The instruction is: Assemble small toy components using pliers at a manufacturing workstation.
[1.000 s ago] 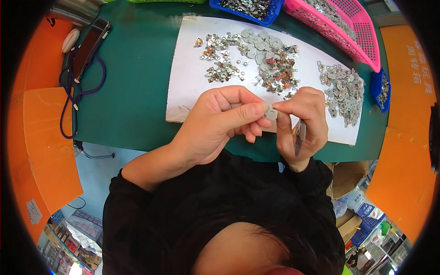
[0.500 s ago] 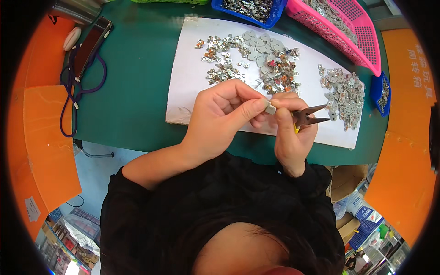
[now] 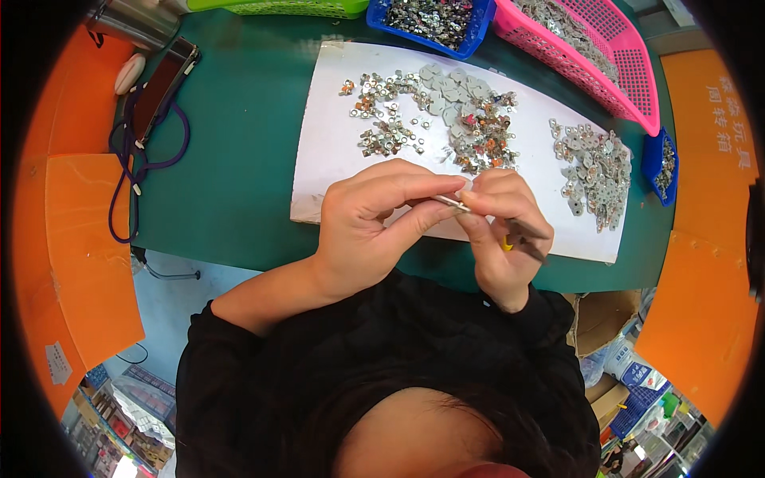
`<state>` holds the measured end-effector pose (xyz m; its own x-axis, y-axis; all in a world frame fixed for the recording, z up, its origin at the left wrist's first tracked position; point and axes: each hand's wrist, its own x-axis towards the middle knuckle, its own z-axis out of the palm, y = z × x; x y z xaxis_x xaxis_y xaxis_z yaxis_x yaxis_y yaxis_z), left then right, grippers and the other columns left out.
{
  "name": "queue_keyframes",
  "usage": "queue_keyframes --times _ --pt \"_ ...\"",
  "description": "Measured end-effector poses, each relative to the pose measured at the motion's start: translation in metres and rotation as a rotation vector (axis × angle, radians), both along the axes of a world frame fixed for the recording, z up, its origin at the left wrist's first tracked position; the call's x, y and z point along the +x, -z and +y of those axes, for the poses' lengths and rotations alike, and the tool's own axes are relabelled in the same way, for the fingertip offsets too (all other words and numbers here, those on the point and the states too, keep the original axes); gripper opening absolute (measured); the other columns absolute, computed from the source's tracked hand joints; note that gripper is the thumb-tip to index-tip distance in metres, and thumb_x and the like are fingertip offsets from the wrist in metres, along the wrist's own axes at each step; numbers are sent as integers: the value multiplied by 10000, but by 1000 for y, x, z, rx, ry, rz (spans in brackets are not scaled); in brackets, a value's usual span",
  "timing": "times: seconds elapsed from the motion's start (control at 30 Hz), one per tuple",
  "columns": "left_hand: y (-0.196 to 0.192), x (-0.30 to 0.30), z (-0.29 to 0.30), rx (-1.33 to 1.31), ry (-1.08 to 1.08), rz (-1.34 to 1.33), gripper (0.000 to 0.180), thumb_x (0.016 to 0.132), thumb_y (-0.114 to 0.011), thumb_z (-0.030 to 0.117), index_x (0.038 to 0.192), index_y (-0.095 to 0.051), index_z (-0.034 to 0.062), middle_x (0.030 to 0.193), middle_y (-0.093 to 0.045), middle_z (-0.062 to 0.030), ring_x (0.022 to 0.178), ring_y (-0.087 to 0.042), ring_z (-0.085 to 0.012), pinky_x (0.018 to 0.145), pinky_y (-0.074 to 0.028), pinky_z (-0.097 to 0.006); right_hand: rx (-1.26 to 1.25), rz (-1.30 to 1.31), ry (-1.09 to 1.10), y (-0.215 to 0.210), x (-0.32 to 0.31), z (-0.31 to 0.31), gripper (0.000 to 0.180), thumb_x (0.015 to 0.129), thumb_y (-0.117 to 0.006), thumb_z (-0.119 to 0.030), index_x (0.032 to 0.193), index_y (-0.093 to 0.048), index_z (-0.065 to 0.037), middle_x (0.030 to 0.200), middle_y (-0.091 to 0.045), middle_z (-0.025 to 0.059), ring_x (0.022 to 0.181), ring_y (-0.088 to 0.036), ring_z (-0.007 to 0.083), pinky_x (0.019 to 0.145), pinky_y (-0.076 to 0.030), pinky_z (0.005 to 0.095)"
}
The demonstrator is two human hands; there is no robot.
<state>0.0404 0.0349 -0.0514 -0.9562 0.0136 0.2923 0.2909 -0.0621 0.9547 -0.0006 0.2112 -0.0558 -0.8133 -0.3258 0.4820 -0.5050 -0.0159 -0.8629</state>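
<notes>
My left hand (image 3: 362, 223) pinches a small, thin grey piece (image 3: 454, 204) between thumb and fingers, seen nearly edge-on. At the other end of that piece, the thumb and fingertips of my right hand (image 3: 502, 239) touch it. Needle-nose pliers (image 3: 526, 233) with yellow on the handle rest in my right hand, jaws pointing right and blurred; most of the handles is hidden. Both hands are over the near edge of a white board (image 3: 339, 103). Beyond them lie small metal pieces (image 3: 388, 138), flat grey pieces (image 3: 453, 92) and pieces with coloured bits (image 3: 484, 143).
Another pile of clear and grey pieces (image 3: 596, 171) covers the board's right side. Behind are a blue tray (image 3: 478, 36), a pink basket (image 3: 637, 80) and a green basket (image 3: 319, 9). A small blue tray (image 3: 661, 167) stands right; a dark phone-like device (image 3: 159, 92) with purple cord lies left.
The grey piece has turned from showing its face to nearly edge-on and come slightly nearer to me. The pliers in my right hand have tilted, their jaws swinging downward.
</notes>
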Motion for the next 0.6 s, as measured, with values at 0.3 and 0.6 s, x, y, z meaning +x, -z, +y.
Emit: queue_keyframes --times 0.3,0.6 --pt "-2 0 -4 -159 -30 26 218 862 -634 -130 1060 -687 -57 968 -672 -129 830 -656 -155 694 -534 -239 219 160 21 -16 -6 9 210 804 -743 -40 1010 -702 -23 864 -626 100 820 -561 238 747 -449 339" --pt "-4 5 2 -64 -145 20 217 840 -686 -59 1036 -732 22 865 -716 -97 742 -684 -158 646 -532 -246 737 409 158 -36 -15 16 323 633 -762 -92 953 -723 -91 825 -611 79 806 -579 289 693 -450 371"
